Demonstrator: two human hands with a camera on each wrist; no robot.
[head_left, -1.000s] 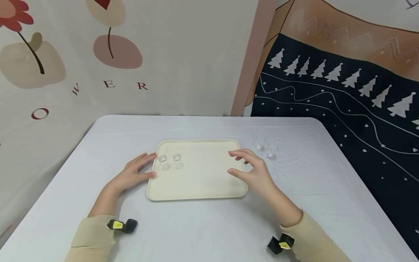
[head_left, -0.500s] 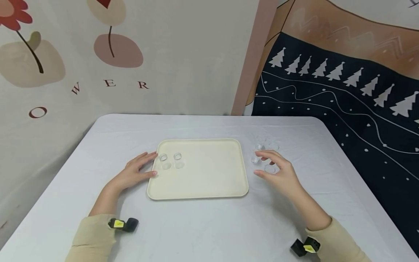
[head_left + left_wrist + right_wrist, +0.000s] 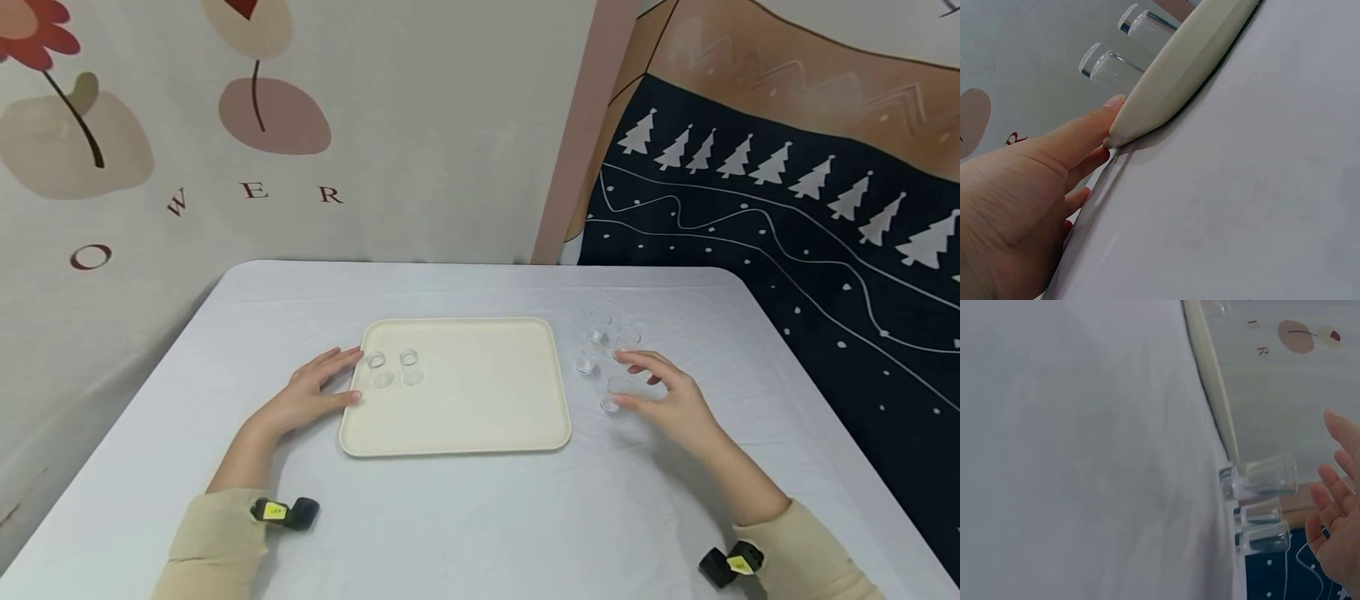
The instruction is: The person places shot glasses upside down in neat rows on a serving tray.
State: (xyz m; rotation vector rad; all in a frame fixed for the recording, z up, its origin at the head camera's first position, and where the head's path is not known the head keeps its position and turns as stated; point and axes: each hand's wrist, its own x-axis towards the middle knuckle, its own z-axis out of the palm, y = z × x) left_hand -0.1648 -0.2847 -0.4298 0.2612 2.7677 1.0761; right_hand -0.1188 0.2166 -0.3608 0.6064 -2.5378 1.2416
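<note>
Two clear small glasses [image 3: 377,370] [image 3: 410,367] stand upside down, thick bases up, on the left part of a cream tray [image 3: 480,392]. My left hand [image 3: 318,385] touches the tray's left edge, thumb and fingers spread apart; in the left wrist view the thumb lies at the rim. To the right of the tray, several clear glasses [image 3: 587,359] stand upright on the table. My right hand [image 3: 667,400] hovers beside the nearest glass [image 3: 610,402], fingers apart from the thumb and nothing held. In the right wrist view a gap shows between that hand and the glasses [image 3: 1266,476].
A white cloth [image 3: 465,525] covers the table. Its far edge meets a pale printed hanging [image 3: 435,150], with a dark tree-patterned cloth [image 3: 712,200] at the right. The glasses on the right stand close together, near the tray's right rim.
My right hand has moved from over the tray's right side out to the glasses on the right, uncovering more of them. The left hand stays at the tray edge.
</note>
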